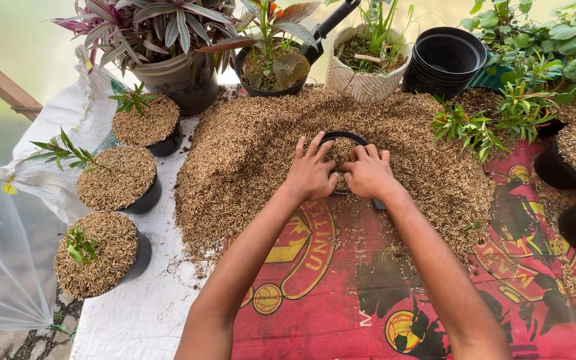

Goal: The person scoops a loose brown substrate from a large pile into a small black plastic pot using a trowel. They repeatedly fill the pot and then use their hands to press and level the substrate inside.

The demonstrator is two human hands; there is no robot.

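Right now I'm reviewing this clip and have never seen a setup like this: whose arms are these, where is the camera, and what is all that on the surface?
There is no machine here. The single picture comes from a camera worn on a person's head, looking down at their own bare arms.

The left hand and right hand rest together on a small black pot sunk into a big heap of husks; both press on the husks filling it. Neither hand holds anything loose.

The heap lies on a red printed cloth and a white sack. On the left stand three filled pots with seedlings. Behind are larger potted plants and a stack of empty black pots.
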